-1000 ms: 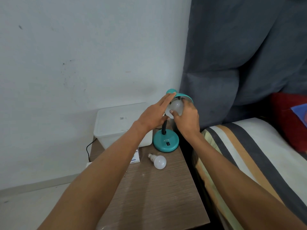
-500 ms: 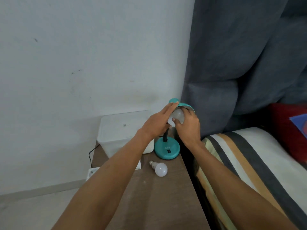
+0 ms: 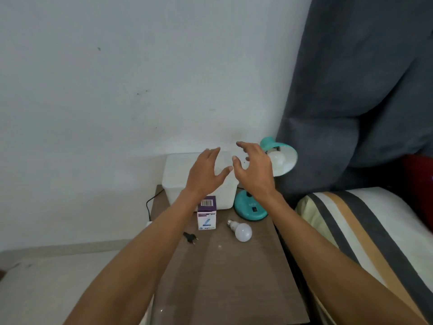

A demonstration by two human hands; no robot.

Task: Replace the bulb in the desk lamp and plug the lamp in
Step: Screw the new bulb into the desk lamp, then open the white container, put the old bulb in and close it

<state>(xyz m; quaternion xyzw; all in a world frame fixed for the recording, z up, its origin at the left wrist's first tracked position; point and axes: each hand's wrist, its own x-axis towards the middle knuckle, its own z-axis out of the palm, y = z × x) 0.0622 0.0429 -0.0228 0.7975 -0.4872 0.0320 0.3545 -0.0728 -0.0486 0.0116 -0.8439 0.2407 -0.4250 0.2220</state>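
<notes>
two hands, left [image 3: 203, 175] and right [image 3: 253, 170], spread open, empty, above bench [image 3: 234, 273]. bulb [image 3: 277, 157] seated in lamp [image 3: 278, 158] shade. spare bulb [image 3: 241, 231] and plug [image 3: 191, 237] lie loose on bench.

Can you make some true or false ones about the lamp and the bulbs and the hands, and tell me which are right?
1. A bulb sits inside the shade of the teal lamp. True.
2. The right hand is gripping that bulb. False: it is open, beside the shade, holding nothing.
3. A loose bulb lies on the table in front of the lamp's base. True.
4. The left hand is holding the small box. False: that hand is open and empty, and the box stands on the table.
5. The black plug lies on the table, not in a socket. True.
</notes>
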